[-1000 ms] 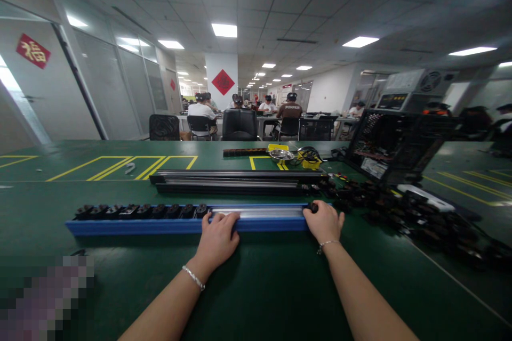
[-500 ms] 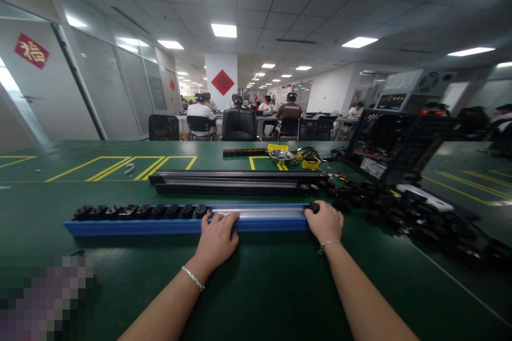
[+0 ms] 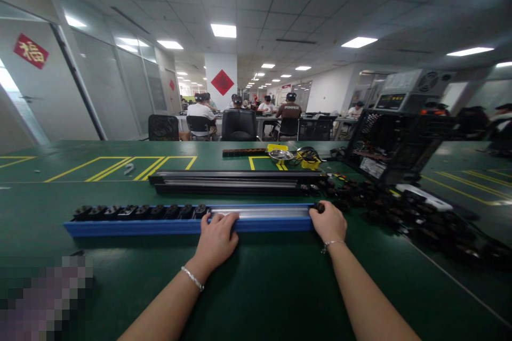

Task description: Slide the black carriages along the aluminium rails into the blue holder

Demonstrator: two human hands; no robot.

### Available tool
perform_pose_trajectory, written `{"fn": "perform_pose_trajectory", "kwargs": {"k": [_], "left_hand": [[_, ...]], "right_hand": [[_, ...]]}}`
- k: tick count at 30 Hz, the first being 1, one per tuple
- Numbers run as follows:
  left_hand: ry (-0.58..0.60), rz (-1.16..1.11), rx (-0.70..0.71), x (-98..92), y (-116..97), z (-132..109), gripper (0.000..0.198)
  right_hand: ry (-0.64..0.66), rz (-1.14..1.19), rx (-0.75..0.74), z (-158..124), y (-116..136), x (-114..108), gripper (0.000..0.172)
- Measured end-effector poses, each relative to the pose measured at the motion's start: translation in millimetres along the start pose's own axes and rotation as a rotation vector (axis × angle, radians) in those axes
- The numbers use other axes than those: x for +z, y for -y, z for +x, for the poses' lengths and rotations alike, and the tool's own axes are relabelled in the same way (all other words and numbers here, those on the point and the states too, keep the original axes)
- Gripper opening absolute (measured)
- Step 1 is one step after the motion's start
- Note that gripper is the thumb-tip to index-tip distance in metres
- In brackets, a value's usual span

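Rail (image 3: 272,225), long, blue, metal-lined, looks stiff, best held by its walls; left hand (image 3: 218,237) curls over, grip unclear; right hand (image 3: 331,224) pinches a black block (image 3: 319,207).

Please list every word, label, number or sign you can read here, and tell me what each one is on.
"福": red diamond sign on the left-hand door.
"PUMPKIN": brown shirt of a seated person.
Too dark to read: red diamond on the pillar.
Too small or blurred: white label in the black computer case.
No legible text: black modules and blue rail.
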State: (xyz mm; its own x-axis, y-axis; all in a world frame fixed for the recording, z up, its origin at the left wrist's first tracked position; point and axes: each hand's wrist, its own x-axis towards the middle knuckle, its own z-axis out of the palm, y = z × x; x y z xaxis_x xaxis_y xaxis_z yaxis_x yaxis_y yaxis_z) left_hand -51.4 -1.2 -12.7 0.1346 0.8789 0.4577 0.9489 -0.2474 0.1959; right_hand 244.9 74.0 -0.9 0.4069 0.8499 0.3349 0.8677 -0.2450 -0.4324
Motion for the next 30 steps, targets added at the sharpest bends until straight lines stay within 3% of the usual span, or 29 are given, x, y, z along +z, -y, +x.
{"fn": "perform_pose_trajectory", "kwargs": {"k": [30], "left_hand": [[0.018,-0.012,-0.008,-3.2,-1.4,-0.5,0.038]], "right_hand": [[-0.062,0.067,0.049,2.5,-7.7,5.0,0.038]]}}
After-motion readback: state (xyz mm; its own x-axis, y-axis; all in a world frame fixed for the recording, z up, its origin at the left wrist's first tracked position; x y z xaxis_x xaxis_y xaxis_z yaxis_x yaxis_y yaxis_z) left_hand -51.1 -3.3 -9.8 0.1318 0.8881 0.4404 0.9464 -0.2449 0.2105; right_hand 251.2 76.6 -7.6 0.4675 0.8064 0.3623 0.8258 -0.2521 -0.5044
